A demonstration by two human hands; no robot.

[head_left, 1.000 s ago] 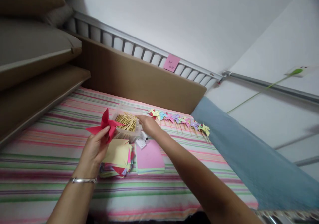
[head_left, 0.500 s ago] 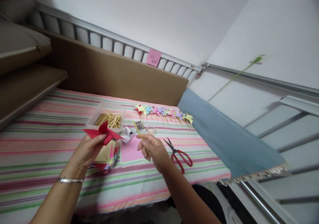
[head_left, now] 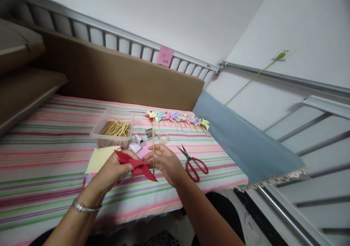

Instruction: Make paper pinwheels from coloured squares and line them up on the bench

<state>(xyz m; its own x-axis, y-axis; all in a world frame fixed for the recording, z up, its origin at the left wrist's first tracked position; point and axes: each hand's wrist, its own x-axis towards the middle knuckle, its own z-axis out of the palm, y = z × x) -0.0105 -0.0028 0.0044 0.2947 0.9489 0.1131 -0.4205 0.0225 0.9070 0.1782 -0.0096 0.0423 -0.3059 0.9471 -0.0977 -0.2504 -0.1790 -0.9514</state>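
Closed around a red paper pinwheel is my left hand, its thumb on the folded blades. My right hand pinches a thin wooden stick, held nearly upright beside the pinwheel. The two hands are close together over the striped cloth, and whether stick and pinwheel touch is not clear. Behind the left hand lies a stack of coloured paper with a pale yellow sheet on top. Pink paper lies partly hidden behind both hands.
A clear plastic box of wooden sticks stands behind the left hand. Small open boxes and a round clear dish sit near the middle. Red-handled scissors lie at right. Several finished pinwheels line the back edge.
My left hand has moved right and down with the red pinwheel, now turned and next to the stick. The stick in my right hand has gone from slanted to nearly upright.
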